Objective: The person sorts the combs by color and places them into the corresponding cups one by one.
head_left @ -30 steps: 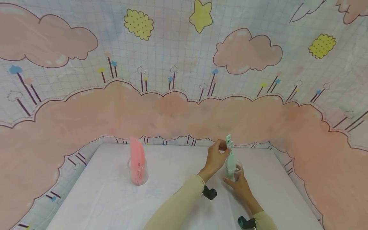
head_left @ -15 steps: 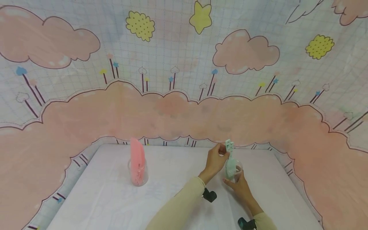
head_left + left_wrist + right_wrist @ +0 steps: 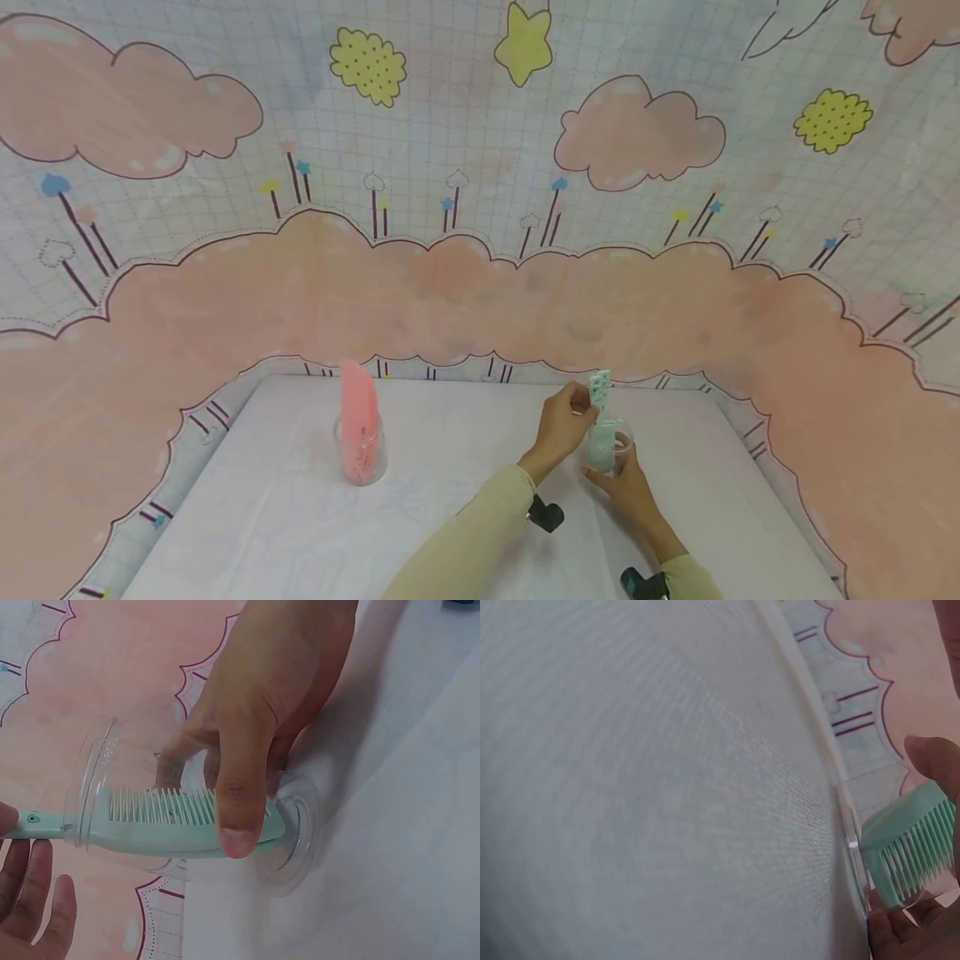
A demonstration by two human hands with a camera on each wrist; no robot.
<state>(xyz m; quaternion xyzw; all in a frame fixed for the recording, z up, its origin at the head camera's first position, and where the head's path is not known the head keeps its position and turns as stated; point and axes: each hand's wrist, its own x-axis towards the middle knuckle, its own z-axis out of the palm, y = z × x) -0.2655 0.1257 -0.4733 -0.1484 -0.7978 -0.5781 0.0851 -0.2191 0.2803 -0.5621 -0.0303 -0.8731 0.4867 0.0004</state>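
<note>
A mint-green comb (image 3: 161,836) stands teeth-end down inside a clear plastic cup (image 3: 624,433) on the right side of the table. My left hand (image 3: 564,417) pinches its handle, which sticks up above the rim. Low around the cup's side, my right hand (image 3: 632,492) grips it, with the thumb across the front in the left wrist view. The comb's teeth show through the clear wall there, and its end reaches close to the cup's base. In the right wrist view, part of the comb (image 3: 904,825) and of my right hand is cut off by the frame edge.
A pink comb (image 3: 358,417) stands in another clear cup (image 3: 381,458) on the left of the white-covered table (image 3: 300,533). Behind the table hangs a cloth (image 3: 450,292) printed with clouds and stars.
My left hand has moved down a little, and the green comb has sunk deeper into the cup. The right hand and its cup have stayed in place.
</note>
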